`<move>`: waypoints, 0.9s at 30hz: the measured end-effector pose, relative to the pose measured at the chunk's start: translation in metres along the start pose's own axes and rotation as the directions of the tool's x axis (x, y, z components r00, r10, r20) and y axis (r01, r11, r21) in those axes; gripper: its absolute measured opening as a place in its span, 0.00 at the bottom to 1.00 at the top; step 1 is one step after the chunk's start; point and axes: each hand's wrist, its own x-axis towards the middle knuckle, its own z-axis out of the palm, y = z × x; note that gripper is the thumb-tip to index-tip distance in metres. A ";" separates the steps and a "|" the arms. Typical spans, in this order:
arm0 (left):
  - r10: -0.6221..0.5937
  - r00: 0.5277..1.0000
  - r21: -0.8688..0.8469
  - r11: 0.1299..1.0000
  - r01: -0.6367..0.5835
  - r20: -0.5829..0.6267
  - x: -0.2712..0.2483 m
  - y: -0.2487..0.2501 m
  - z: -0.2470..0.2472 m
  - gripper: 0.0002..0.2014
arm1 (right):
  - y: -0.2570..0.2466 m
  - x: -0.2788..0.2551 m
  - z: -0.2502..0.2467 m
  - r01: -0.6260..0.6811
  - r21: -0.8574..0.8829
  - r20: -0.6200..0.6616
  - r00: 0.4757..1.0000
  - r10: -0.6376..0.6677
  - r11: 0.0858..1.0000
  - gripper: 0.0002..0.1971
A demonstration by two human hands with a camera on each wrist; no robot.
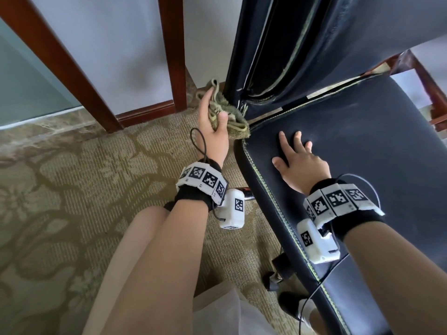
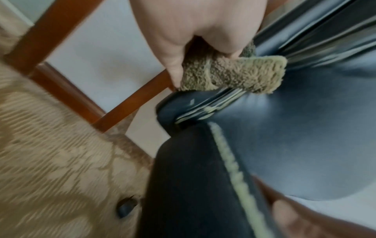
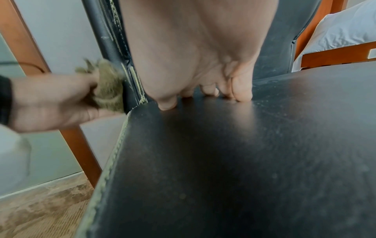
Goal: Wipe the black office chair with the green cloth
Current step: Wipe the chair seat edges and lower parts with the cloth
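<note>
The black office chair (image 1: 350, 146) fills the right of the head view, its seat edged with pale green stitching and its backrest (image 1: 314, 44) rising behind. My left hand (image 1: 212, 126) grips the bunched green cloth (image 1: 232, 114) and holds it against the lower left edge of the backrest, where it meets the seat corner. In the left wrist view the cloth (image 2: 234, 75) sticks out from my curled fingers onto the chair (image 2: 305, 128). My right hand (image 1: 300, 160) lies flat on the seat with fingers spread. In the right wrist view its fingertips (image 3: 242, 95) press the seat (image 3: 244, 161).
A patterned beige carpet (image 1: 72, 201) covers the floor left of the chair. Dark red wooden frame posts (image 1: 60, 64) and a skirting board stand against the wall behind. A wooden frame with white bedding (image 3: 341, 32) lies right of the backrest. Chair base parts (image 1: 280, 272) show below the seat.
</note>
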 end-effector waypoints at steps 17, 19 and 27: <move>0.137 0.979 0.073 0.989 -0.127 -0.154 0.006 0.016 0.023 0.31 | 0.003 -0.001 0.001 0.019 0.014 -0.016 1.000 -0.019 1.000 0.29; 0.079 0.981 0.054 0.996 -0.070 -0.176 0.007 0.014 0.026 0.30 | 0.004 0.000 0.001 0.022 0.018 -0.016 1.000 -0.022 1.000 0.29; -0.083 0.989 0.105 0.990 0.096 -0.124 0.004 -0.010 0.024 0.29 | 0.005 0.004 0.000 0.017 0.035 -0.020 1.000 -0.016 0.999 0.29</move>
